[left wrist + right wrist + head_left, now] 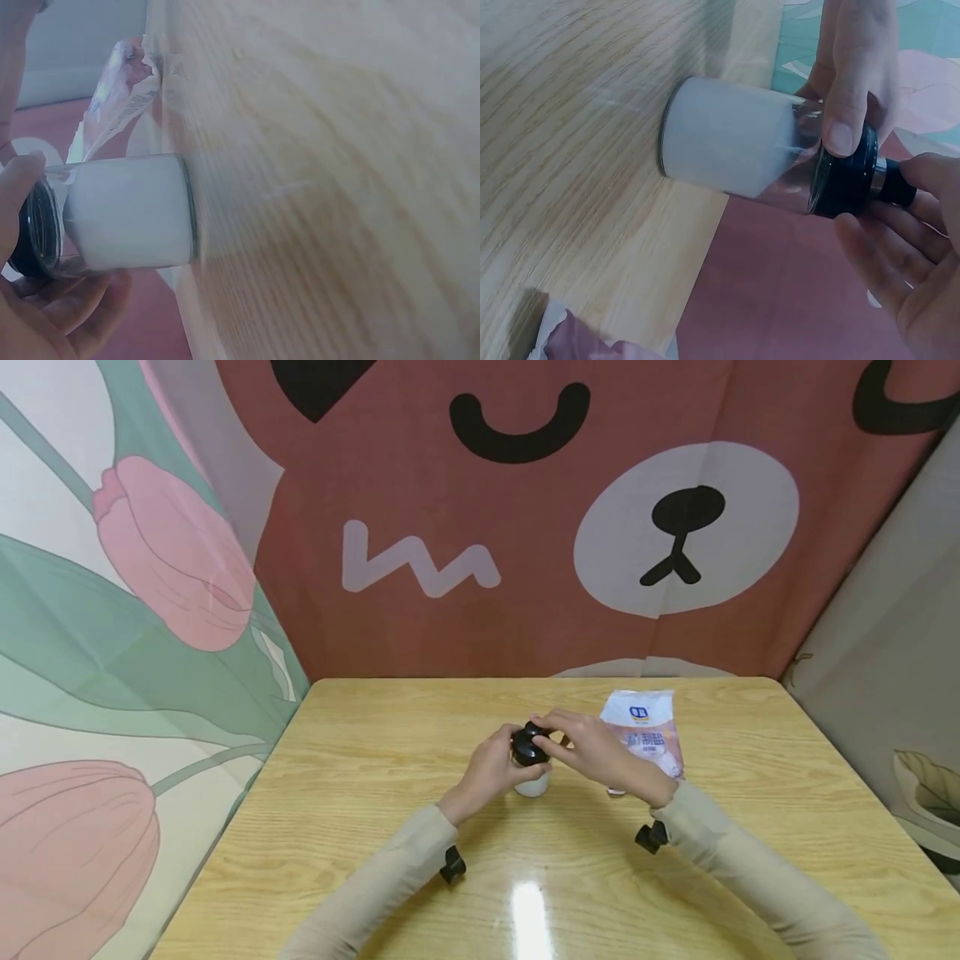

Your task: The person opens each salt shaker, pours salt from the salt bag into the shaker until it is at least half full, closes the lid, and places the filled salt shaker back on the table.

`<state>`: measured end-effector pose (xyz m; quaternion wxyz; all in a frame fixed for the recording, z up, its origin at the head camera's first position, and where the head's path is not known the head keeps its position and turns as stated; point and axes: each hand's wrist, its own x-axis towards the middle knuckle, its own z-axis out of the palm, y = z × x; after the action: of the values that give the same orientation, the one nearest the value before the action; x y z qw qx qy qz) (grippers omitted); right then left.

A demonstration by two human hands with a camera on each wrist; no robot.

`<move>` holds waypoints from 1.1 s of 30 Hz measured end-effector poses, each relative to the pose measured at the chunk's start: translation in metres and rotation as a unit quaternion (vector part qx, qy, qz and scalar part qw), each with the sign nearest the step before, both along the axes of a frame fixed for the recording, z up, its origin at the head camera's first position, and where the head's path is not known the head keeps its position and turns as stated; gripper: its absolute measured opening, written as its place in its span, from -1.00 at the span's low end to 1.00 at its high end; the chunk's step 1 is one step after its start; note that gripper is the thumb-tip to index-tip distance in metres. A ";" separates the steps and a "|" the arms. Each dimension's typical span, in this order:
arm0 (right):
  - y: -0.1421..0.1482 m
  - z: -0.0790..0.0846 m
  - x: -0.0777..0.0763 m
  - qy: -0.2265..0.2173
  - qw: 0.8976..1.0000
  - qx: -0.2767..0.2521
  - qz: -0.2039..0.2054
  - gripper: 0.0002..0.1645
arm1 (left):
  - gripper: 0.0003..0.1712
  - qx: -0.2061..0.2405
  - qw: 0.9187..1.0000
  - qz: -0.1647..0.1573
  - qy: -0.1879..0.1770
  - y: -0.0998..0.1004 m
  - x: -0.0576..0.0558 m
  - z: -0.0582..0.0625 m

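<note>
A clear glass jar (731, 139) with white contents stands upright on the table, topped by a black lid (530, 745) with a small knob (898, 185). My left hand (491, 770) grips the jar around its upper end, the thumb lying against the lid's side. From the right, my right hand (592, 745) pinches the knob between thumb and finger. Its other fingers reach beside the lid's rim. In the left wrist view, the jar's base (187, 210) rests on the wood.
A white and pink salt bag (647, 737) lies behind my right forearm, partly covered by it. The wooden table (360, 735) ends at a curtain with a bear print (525, 527). A black wrist camera (651, 837) hangs under the right sleeve.
</note>
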<state>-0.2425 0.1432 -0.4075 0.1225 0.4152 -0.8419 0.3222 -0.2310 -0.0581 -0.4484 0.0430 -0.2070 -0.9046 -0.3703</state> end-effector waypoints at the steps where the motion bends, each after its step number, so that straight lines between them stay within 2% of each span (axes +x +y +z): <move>1: 0.001 0.000 0.000 -0.006 1.000 0.000 0.000 -0.59 | -0.19 0.001 1.000 -0.001 0.000 0.000 0.000 0.000; 17: 0.008 0.004 0.001 -0.040 0.999 0.011 0.010 -0.49 | -0.19 -0.002 1.000 -0.019 0.007 0.001 -0.002 0.005; 27: 0.016 0.000 0.002 -0.046 0.999 0.003 0.010 -0.51 | -0.07 -0.008 1.000 -0.017 -0.009 -0.001 -0.002 0.006; 33: 0.022 0.000 0.003 -0.044 0.999 0.005 0.004 -0.57 | -0.10 0.003 1.000 -0.017 -0.010 -0.006 0.000 0.005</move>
<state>-0.2391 0.1651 -0.4075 0.0818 0.4045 -0.8465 0.3363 -0.2313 -0.0639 -0.4433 0.0283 -0.2183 -0.9002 -0.3758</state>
